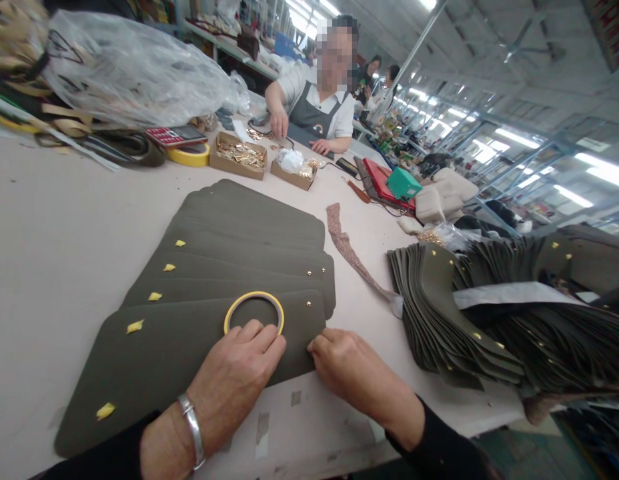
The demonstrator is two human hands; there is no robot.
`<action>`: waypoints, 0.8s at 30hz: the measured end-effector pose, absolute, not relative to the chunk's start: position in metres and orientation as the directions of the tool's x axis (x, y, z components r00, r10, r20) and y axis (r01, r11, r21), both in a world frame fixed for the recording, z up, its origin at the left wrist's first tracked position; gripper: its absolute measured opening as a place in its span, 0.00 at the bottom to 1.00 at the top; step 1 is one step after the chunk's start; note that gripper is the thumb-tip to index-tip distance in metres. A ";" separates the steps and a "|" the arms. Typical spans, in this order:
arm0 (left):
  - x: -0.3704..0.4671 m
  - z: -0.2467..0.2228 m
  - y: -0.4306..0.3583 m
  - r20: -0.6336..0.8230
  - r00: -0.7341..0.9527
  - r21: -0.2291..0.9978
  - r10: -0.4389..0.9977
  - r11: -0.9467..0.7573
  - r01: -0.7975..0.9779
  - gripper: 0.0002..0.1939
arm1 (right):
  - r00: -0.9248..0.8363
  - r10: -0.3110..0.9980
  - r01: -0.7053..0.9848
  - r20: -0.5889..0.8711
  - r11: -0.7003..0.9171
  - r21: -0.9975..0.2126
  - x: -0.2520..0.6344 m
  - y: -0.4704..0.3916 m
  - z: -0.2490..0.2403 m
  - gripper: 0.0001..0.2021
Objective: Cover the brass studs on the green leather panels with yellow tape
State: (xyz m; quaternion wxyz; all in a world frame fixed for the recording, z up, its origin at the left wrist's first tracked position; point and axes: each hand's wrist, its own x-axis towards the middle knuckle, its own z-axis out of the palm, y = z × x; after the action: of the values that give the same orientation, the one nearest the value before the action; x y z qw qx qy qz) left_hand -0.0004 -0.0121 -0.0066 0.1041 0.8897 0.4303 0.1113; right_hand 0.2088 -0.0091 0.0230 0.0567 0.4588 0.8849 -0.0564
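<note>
Across the frame we record a pale table, its surface marked near our edge by scraps of tape. On it, in front of us, dark green panels lie fanned and overlapping. To their right we note a thick heap of similar panels, bent and leaning. At the far left sits a clear plastic bag; across the table, a person in an apron has both hands near small metal parts.

Our left hand rests over the nearest panel, fingers curled closed on the lower rim of the yellow tape roll. Our right hand has its fingers drawn together at that panel's right edge; we cannot tell whether they pinch anything.

Beyond the fan stand 2 cardboard boxes of gold-coloured pieces, the right box also holding crumpled plastic. A mottled strip lies between fan and heap. Smaller still, we count 5 yellow tabs along the fan's left side and 3 metal studs towards its right.
</note>
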 end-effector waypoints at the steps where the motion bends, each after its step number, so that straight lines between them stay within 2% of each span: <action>1: -0.001 -0.006 -0.012 0.110 0.603 0.285 0.790 -0.606 0.743 0.07 | -0.506 0.845 0.862 -0.171 0.497 -0.097 0.205 -0.007 0.024 0.09; 4: -0.002 -0.007 -0.011 0.151 0.595 0.295 0.789 -0.611 0.735 0.09 | -0.295 0.933 0.939 -0.203 0.245 -0.240 0.196 -0.006 0.026 0.11; 7: -0.006 -0.007 -0.010 0.292 0.580 0.320 0.760 -0.649 0.690 0.11 | -0.119 0.974 0.928 -0.194 0.040 -0.372 0.191 -0.013 0.023 0.11; 10: -0.009 -0.002 -0.011 0.485 0.533 0.401 0.694 -0.718 0.569 0.12 | -0.117 0.968 0.864 -0.221 -0.010 -0.504 0.190 -0.026 0.021 0.11; 13: -0.012 0.007 -0.015 0.542 0.478 0.524 0.691 -0.723 0.451 0.10 | -0.187 0.967 0.794 -0.173 0.045 -0.606 0.191 -0.039 0.021 0.10; 16: -0.014 0.016 -0.021 0.486 0.459 0.590 0.744 -0.667 0.456 0.17 | -0.169 0.984 0.675 0.054 0.156 -0.721 0.189 -0.046 0.025 0.09; 18: -0.014 0.019 -0.024 0.444 0.465 0.602 0.766 -0.640 0.478 0.22 | -0.174 0.956 0.583 0.237 0.294 -0.757 0.186 -0.047 0.029 0.09; 21: -0.014 0.018 -0.027 0.454 0.464 0.561 0.761 -0.648 0.514 0.22 | -0.272 0.863 0.512 0.425 0.504 -0.696 0.179 -0.046 0.032 0.11; 24: -0.014 0.014 -0.028 0.497 0.468 0.466 0.730 -0.680 0.566 0.19 | -0.364 0.802 0.533 0.474 0.597 -0.600 0.175 -0.045 0.030 0.10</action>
State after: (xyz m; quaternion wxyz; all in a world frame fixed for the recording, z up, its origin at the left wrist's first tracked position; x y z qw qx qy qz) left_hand -0.0136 -0.0279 0.0139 0.1188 0.8485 0.3819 0.3466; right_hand 0.1749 -0.0454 0.0298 -0.3836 0.4134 0.8070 -0.1755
